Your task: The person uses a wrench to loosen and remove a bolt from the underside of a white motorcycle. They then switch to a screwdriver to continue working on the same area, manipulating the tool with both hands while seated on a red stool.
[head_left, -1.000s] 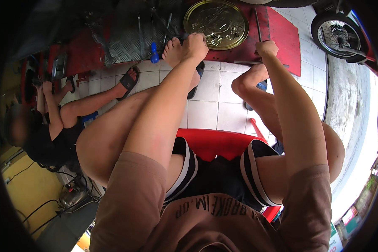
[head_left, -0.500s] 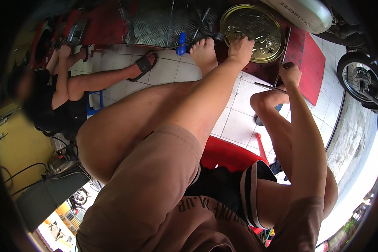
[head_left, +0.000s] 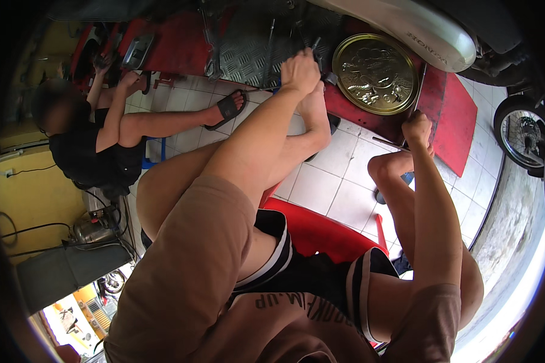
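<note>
Right hand (head_left: 417,129) grips a metal bar (head_left: 420,89); left hand (head_left: 301,71), farther left, hold unclear; slipping could jolt the gold tray (head_left: 350,62).

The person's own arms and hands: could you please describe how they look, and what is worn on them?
The left hand and the right hand wear no gloves, and no watch or bracelet is visible. Both forearms are uncovered. The left sleeve and the right sleeve are short, loose and brown, without visible print.
</note>
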`<state>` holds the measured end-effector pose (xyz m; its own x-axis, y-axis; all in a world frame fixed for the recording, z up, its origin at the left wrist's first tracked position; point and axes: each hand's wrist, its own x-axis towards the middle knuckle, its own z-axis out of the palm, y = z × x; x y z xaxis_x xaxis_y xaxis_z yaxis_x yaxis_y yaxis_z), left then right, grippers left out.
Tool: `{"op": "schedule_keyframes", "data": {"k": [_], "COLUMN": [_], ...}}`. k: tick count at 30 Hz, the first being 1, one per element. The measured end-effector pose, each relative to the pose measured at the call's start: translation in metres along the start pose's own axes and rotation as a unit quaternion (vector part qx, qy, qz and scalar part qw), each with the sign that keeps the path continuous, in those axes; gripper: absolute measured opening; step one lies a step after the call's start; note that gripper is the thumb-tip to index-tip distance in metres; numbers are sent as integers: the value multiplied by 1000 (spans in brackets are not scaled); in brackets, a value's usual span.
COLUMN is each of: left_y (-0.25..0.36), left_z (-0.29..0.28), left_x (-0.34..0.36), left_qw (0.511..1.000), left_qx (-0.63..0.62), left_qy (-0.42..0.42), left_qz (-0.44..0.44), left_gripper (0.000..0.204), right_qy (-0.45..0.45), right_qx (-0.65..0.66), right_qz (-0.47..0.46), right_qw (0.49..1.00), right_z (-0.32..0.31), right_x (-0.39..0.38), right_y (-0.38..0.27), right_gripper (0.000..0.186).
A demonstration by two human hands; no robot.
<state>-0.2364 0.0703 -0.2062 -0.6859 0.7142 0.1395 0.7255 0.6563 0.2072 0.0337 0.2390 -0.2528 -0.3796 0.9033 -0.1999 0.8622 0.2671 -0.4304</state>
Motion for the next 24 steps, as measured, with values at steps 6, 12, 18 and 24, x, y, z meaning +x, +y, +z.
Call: {"op": "schedule_keyframes", "data": {"k": [6,12,18,24], "left_y": [-30,-34,-35,-39], "left_z": [-14,-3,1,4], "left_x": [2,8,9,18], "left_qw": [946,921,934,933], "left_qx": [123,158,118,6], "left_qy": [-205,-223,-196,-133], "left_qz": [-220,-278,-275,-335], "left_gripper": [39,32,40,49], "right_qy": [-13,-20,3,21], "right_qx": [-37,-43,10,64], "right_qz": [16,21,-6,4], "right_qw": [999,999,1000,998], "right_z": [-6,-30,-20,-17], "right_x": [-1,13,38,47], "right_y": [6,5,30,30], "right_gripper": [27,30,31,27]}}
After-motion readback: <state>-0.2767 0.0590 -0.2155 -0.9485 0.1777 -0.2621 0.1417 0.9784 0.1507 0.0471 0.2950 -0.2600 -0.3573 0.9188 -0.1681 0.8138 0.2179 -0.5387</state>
